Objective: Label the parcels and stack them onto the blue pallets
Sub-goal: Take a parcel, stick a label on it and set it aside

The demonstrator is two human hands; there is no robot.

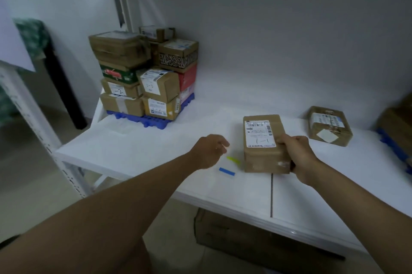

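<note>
The right hand (295, 157) grips a brown cardboard parcel with a white shipping label (264, 143), fingers curled over its right edge and near corner; the parcel rests on the white surface (138, 146) at about 4 o'clock from centre, and its label carries a handwritten mark. The left hand (210, 151) hovers just beside it at 9 o'clock, fingers loosely curled and holding nothing. Below that hand, a small yellow strip (233, 159) and a small blue strip (227, 171) lie on the surface; what they are cannot be told. At 10 o'clock, against the wall, a blue plastic pallet (153, 121) carries a stack of cardboard parcels (142, 73), several layers high, some with white labels and handwritten numbers, one green and one red among the brown. At 3 o'clock a second taped brown parcel (329, 126) lies flat, well apart from the held one. A second blue pallet's edge (392, 144) shows at the far right. A large brown carton (234, 231) sits under the surface.
</note>
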